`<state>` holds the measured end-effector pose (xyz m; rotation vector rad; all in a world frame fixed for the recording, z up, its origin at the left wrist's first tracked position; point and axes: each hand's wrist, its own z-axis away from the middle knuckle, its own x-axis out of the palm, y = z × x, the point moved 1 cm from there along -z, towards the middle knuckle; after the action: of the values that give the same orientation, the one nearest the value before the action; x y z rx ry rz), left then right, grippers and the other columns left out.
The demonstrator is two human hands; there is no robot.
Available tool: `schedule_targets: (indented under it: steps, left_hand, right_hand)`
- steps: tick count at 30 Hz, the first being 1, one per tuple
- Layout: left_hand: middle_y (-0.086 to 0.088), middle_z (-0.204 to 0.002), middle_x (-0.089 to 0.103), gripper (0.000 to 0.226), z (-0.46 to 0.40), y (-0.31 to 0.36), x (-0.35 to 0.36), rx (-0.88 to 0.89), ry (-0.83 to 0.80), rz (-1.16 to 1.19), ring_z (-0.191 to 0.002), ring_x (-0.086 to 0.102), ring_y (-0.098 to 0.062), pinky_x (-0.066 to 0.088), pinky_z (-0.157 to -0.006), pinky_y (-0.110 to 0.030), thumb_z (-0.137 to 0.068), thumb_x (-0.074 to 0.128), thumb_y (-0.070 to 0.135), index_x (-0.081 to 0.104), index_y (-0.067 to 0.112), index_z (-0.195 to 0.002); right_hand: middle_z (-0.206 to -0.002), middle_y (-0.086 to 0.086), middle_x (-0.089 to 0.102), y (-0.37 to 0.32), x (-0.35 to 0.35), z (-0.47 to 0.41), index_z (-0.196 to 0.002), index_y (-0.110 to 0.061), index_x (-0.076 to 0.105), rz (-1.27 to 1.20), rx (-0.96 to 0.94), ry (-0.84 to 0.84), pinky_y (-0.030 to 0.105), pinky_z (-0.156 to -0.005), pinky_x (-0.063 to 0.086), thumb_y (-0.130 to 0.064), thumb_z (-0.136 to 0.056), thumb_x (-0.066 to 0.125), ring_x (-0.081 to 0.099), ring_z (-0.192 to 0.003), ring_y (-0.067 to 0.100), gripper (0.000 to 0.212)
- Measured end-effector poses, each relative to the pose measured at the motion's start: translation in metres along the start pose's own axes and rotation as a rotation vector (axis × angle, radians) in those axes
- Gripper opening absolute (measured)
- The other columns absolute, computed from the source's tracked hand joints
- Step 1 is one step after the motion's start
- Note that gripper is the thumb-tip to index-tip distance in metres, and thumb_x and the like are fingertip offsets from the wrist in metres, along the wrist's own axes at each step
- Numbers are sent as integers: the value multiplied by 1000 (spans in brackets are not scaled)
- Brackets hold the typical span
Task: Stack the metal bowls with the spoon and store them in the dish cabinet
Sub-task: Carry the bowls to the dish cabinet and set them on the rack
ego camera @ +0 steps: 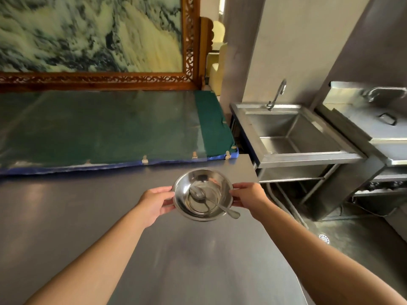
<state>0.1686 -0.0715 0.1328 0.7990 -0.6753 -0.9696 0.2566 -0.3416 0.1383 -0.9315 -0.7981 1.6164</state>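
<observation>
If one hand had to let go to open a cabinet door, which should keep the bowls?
Probably the left hand keeps them. Both hands grip opposite rims of the stacked bowls, but the spoon handle juts over the rim beside the right hand, crowding it. No cabinet is clearly visible, so this is a guess.

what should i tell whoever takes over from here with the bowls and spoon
Left hand grips the left rim of the round shiny metal bowls; right hand grips the right rim.
The bowls are held above the grey steel counter; how many are nested cannot be told.
The metal spoon lies inside, handle poking over the near right rim.
Done: stacking, spoon in.
Left: carry it to the dish cabinet, which is not in view.
</observation>
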Motion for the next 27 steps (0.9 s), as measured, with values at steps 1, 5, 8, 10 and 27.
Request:
schedule_targets:
  steps: [1, 5, 8, 10, 27]
  left_hand:
    - [-24, -115, 72, 42, 2, 14, 3, 20, -41, -4, -104, 71, -35, 62, -79, -39, -90, 65, -6, 59, -3, -131]
    - [-20, -108, 74, 35, 12, 69, 21, 109, -202, -25, -84, 73, -25, 62, -62, -29, -89, 66, -5, 64, -2, -124]
    - [-17, -97, 76, 30, 21, 104, 41, 161, -303, -62, -75, 75, -22, 62, -60, -30, -88, 67, -4, 67, 0, -117]
    - [-16, -92, 78, 25, 31, 122, 60, 184, -398, -89, -73, 76, -21, 62, -60, -31, -87, 67, -3, 70, 3, -112]
    - [-14, -99, 73, 29, 217, 83, 308, 129, -1123, -357, -78, 73, -18, 63, -71, -29, -95, 55, 0, 64, -4, -122]
  right_hand:
    - [-91, 22, 76, -9, -4, 7, -113, 4, 67, -36, -13, 19, 35, -61, 63, 4, -85, 73, 77, -74, 32, 29]
    - [-79, 17, 78, -45, -26, 42, -109, 4, 70, -123, -111, 102, 35, -63, 63, 4, -84, 74, 77, -69, 30, 25]
    - [-79, 19, 76, -67, -45, 80, -108, 5, 71, -192, -190, 197, 32, -59, 61, 5, -83, 75, 75, -60, 25, 25]
    - [-79, 20, 75, -76, -60, 108, -106, 7, 72, -243, -246, 251, 33, -60, 62, 7, -84, 72, 73, -59, 25, 22]
    - [-74, 18, 75, -7, -247, 387, -95, 3, 72, -511, -345, 847, 31, -57, 63, 5, -85, 71, 73, -59, 24, 10]
